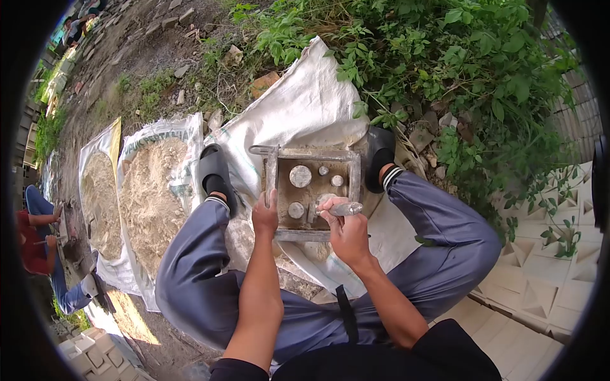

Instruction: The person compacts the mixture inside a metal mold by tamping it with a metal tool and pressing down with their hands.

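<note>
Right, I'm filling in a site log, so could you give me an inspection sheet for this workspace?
Surface: white sheet spread on the ground, creased.
Job's things: a rectangular frame on the sheet, with round pieces of differing sizes inside.
Clutter: heaps of sand on open sacks to the left; stones and a brick piece beyond the sheet.
Hands: left hand on the frame's left side, grip unclear; right hand closed around a tool over the frame.
Cables: nothing seen.
Surroundings: green plants ahead and right; pale patterned blocks at right; another person in red at left.
</note>
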Available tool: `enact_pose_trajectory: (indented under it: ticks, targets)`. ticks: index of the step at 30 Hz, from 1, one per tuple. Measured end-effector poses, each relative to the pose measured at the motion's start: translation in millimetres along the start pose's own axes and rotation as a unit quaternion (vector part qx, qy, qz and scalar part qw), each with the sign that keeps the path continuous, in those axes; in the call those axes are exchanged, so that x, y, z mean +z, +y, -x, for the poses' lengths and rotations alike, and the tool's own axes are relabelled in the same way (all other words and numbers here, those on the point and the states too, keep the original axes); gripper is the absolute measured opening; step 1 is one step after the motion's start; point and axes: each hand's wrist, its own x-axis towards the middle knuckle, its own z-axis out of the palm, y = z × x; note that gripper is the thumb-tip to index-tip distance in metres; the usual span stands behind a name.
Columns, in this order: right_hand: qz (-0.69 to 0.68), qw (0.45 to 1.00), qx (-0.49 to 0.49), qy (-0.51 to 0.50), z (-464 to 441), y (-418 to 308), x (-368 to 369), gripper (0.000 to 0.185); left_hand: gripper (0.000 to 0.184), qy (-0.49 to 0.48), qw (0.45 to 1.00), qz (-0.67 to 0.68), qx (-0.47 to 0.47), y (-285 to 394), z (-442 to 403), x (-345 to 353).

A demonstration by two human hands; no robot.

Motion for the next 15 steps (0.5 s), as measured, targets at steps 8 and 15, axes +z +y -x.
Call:
enact_pose_trajectory:
  ticks: [8,15]
  targets:
    - [0.058,0.996,-0.048,-0.045,1,3,2,0.03,0.068,0.02,1.0,0.003,0.009,0,-2,1]
    - [0.085,0.992,-0.051,-0.083,8,-3,10,0.036,0.068,0.036,0.999,-0.007,0.01,4,1,0]
